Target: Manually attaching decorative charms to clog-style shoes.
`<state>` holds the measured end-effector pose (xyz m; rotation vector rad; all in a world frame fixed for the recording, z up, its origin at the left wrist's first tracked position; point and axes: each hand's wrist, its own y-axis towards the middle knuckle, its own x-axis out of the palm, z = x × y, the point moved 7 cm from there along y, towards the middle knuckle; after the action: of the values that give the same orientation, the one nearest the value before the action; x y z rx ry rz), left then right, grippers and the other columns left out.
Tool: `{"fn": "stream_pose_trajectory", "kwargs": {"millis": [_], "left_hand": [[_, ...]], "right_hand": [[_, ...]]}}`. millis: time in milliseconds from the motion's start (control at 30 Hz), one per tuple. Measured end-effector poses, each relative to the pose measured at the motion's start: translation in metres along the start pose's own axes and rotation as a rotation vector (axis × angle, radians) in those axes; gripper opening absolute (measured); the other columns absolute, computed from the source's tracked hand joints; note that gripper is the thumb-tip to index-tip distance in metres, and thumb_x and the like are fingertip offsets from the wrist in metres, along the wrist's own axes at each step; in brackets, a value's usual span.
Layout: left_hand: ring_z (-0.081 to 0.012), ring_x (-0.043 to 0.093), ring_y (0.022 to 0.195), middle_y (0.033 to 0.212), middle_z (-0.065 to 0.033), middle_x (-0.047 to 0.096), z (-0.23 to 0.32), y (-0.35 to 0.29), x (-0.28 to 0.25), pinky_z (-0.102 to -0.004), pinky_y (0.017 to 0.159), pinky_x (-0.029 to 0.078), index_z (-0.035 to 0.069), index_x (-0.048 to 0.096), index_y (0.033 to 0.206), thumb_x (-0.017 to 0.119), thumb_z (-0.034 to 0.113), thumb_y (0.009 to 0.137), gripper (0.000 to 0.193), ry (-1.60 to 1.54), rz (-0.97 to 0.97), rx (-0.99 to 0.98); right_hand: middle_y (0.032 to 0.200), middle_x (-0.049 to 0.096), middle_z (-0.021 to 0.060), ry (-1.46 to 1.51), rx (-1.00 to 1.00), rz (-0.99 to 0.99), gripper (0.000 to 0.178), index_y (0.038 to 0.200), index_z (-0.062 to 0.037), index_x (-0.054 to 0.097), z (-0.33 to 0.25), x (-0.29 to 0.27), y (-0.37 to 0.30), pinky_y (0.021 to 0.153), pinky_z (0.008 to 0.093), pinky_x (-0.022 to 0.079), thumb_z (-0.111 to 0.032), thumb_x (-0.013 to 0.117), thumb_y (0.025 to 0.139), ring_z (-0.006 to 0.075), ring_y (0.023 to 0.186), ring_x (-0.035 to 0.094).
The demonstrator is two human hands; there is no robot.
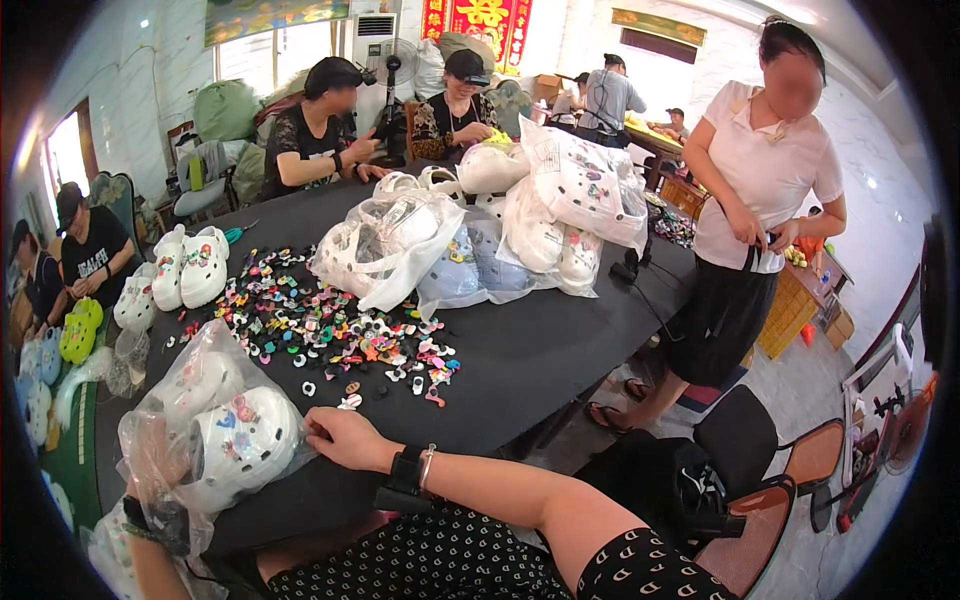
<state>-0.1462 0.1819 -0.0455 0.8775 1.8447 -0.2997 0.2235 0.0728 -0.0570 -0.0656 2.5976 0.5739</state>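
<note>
On my feed, white clogs (248, 438) sit inside a clear bag (213, 345) between the hands. Right hand (345, 437) pinches the bag's edge just beside them; left hand (162, 455) blurs behind plastic, can't tell its grip.

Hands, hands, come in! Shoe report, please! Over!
Left hand showing through clear bag; right hand at bag's edge. White clogs inside bag. Loose charms scattered on black table beyond.
</note>
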Motion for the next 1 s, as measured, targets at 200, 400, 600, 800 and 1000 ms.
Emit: {"fn": "stream_pose_trajectory", "kwargs": {"millis": [200,400,600,800,1000], "left_hand": [[-0.0412,0.045,0.121,0.132,-0.0197,0.05,0.002,0.025,0.023,-0.0515,0.105,0.033,0.004,0.048,0.132,0.069,0.046,0.075,0.074,-0.063,0.063,-0.369],[-0.0372,0.039,0.128,0.138,-0.0174,0.046,0.001,0.009,0.036,-0.0504,0.111,0.024,0.004,0.047,0.133,0.067,0.042,0.078,0.07,-0.306,0.049,-0.595],[-0.039,0.04,0.127,0.139,-0.0211,0.045,0.063,-0.02,-0.055,-0.0497,0.11,0.027,0.003,0.048,0.133,0.067,0.041,0.08,0.068,-0.31,-0.075,-0.641],[-0.0432,0.048,0.117,0.125,-0.0235,0.055,0.078,-0.05,-0.102,-0.0482,0.1,0.039,-0.001,0.056,0.124,0.071,0.037,0.075,0.064,-0.3,-0.084,-0.755],[-0.0462,0.05,0.11,0.12,-0.0238,0.057,0.095,-0.051,-0.122,-0.0507,0.097,0.039,-0.001,0.061,0.116,0.068,0.03,0.072,0.054,-0.867,0.025,-0.373]], "right_hand": [[0.082,0.062,0.0119,-0.016,0.003,0.017,0.015,0.096,-0.0032,0.056,0.004,-0.003,-0.002,0.069,0.0378,0.049,-0.01,0.064,0.086,0.0287,0.077,0.063],[0.083,0.062,0.0133,0.04,0.002,-0.003,0.013,0.094,-0.0033,0.056,0.005,-0.005,-0.002,0.07,0.0396,0.049,-0.011,0.062,0.085,0.0315,0.079,0.062],[0.082,0.063,0.009,0.019,-0.014,0.004,0.012,0.097,-0.0034,0.059,0.008,-0.011,-0.005,0.07,0.0329,0.05,-0.008,0.063,0.087,0.0216,0.076,0.063],[0.08,0.064,0.0091,0.127,0.011,-0.123,0.01,0.091,-0.0018,0.06,-0.002,-0.023,-0.017,0.069,0.0306,0.049,-0.009,0.065,0.086,0.0174,0.076,0.062],[0.078,0.061,0.0086,0.072,0.133,-0.018,0.011,0.087,-0.0006,0.057,0.014,-0.084,-0.047,0.067,0.0326,0.047,-0.008,0.066,0.085,0.0185,0.072,0.058]]}}
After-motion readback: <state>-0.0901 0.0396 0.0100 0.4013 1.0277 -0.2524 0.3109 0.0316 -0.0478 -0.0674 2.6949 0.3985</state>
